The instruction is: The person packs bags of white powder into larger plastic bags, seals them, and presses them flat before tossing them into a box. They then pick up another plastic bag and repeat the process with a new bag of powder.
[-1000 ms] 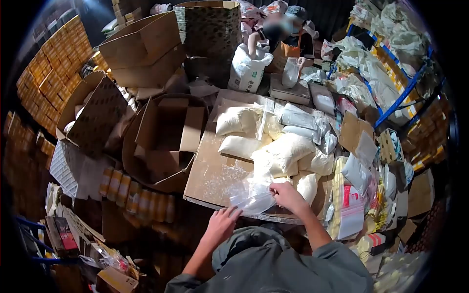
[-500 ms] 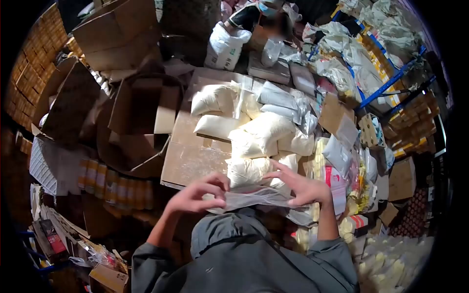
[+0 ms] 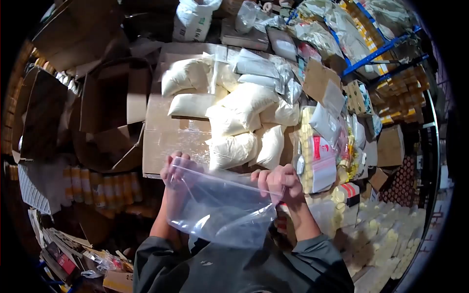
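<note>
An empty-looking clear plastic bag (image 3: 222,207) hangs in front of my chest, its upper edge stretched between both hands. My left hand (image 3: 177,171) is closed on its upper left corner. With curled fingers, my right hand (image 3: 282,182) grips the upper right corner. Just beyond the hands, several filled bags of pale cream powder (image 3: 233,150) lie heaped on a flattened cardboard sheet (image 3: 168,141). Whether the mouth of the clear bag is parted, I cannot tell.
Open cardboard boxes (image 3: 110,100) stand at left. At the back is a white printed sack (image 3: 194,22). Packets and a small carton (image 3: 361,97) crowd the right side, near a blue metal rack (image 3: 381,51). Pale cylindrical pieces (image 3: 386,239) in clear wrapping lie lower right.
My hands have gone from loosely spread fingers over the crumpled clear bag to gripping its corners, and the bag is now spread out. The view has shifted; the other person is out of it.
</note>
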Available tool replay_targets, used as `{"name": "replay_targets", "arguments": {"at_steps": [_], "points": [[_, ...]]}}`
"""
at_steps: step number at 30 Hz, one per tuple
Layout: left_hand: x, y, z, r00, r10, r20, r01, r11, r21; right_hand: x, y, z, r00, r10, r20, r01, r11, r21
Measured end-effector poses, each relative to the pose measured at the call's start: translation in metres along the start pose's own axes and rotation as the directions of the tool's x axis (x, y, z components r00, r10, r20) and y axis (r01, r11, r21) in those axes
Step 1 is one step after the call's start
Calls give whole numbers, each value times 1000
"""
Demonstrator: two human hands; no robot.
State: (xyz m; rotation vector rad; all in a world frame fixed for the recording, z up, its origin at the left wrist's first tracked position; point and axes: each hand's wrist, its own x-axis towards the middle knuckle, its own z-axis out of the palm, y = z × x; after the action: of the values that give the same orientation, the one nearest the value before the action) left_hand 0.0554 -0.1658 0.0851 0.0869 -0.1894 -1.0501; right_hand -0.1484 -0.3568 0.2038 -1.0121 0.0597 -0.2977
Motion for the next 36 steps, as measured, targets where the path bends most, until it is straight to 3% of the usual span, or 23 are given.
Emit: {"name": "replay_targets", "arguments": {"at_steps": [2, 3, 4, 6, 8, 11, 12, 14, 16, 18, 19, 20, 22, 23, 24, 26, 28, 29, 30, 32, 33, 34, 36], "points": [[11, -24, 6, 994, 90, -61, -93, 994, -54, -3, -1, -3, 996, 15, -93, -14, 1000, 13], [19, -40, 15, 989, 133, -60, -137, 988, -70, -9, -1, -12, 999, 24, -24, -26, 996, -83], [25, -50, 13, 991, 135, 14, -132, 984, -123, -14, -7, -22, 989, 142, 26, -134, 970, -201], [37, -71, 9, 977, 137, 163, -99, 970, -223, -25, -25, -23, 864, 488, -122, -502, 821, -273], [40, -90, -13, 950, 133, 281, -21, 930, -367, -33, -25, -37, 906, 418, 66, -407, 903, -138], [31, -117, -27, 998, 29, 63, 5, 880, -474, -42, -2, -52, 988, 154, 11, -150, 942, 300], [33, -119, -25, 993, 14, 116, 39, 897, -441, -51, 15, -63, 991, 89, -96, -34, 883, 468], [41, -124, -21, 975, -12, 223, 95, 925, -368, -45, 31, -74, 931, 171, -324, 139, 653, 745], [44, -133, -29, 959, -54, 277, 144, 939, -314, -42, 43, -94, 912, 231, -338, 113, 651, 750], [29, -131, -51, 956, -115, 269, 193, 938, -287, -50, 60, -117, 831, 344, -437, 4, 782, 624], [20, -128, -56, 979, -174, 106, 189, 970, -153, -53, 68, -128, 800, 383, -463, -62, 819, 570], [10, -127, -55, 965, -206, -161, 209, 978, 3, -58, 77, -142, 569, 537, -622, -184, 821, 540], [1, -122, -91, 847, -312, -429, 471, 815, 337, -81, 103, -180, 553, 572, -605, -267, 810, 522], [6, -124, -81, 711, -280, -645, 643, 630, 436, -91, 118, -195, 515, 579, -632, -284, 811, 511], [-2, -130, -99, 600, -326, -731, 767, 495, 409, -97, 129, -204, 520, 584, -624, -252, 803, 540], [-3, -158, -97, 392, -188, -900, 806, 542, 238, -99, 147, -216, 453, 615, -645, -246, 782, 573], [-12, -187, -116, 134, -158, -978, 795, 607, 11, -89, 152, -233, 353, 641, -682, -412, 761, 501], [-22, -202, -126, 212, -161, -964, 745, 665, 53, -84, 151, -245, 302, 641, -706, -494, 738, 459], [-33, -216, -141, 254, -157, -954, 681, 730, 61, -90, 167, -268, 413, 579, -703, -554, 773, 310], [-28, -239, -146, 327, -153, -933, 600, 796, 79, -74, 188, -305, 513, 334, -791, -695, 702, -155], [-26, -249, -150, 336, -141, -931, 585, 806, 89, -60, 191, -318, 603, 167, -780, -676, 627, -388], [-16, -256, -149, 405, -177, -897, 526, 847, 71, -47, 193, -333, 694, 8, -720, -625, 504, -597], [12, -275, -137, 410, -76, -909, 590, 782, 201, -19, 198, -362, 766, -38, -641, -581, 385, -717]]}}
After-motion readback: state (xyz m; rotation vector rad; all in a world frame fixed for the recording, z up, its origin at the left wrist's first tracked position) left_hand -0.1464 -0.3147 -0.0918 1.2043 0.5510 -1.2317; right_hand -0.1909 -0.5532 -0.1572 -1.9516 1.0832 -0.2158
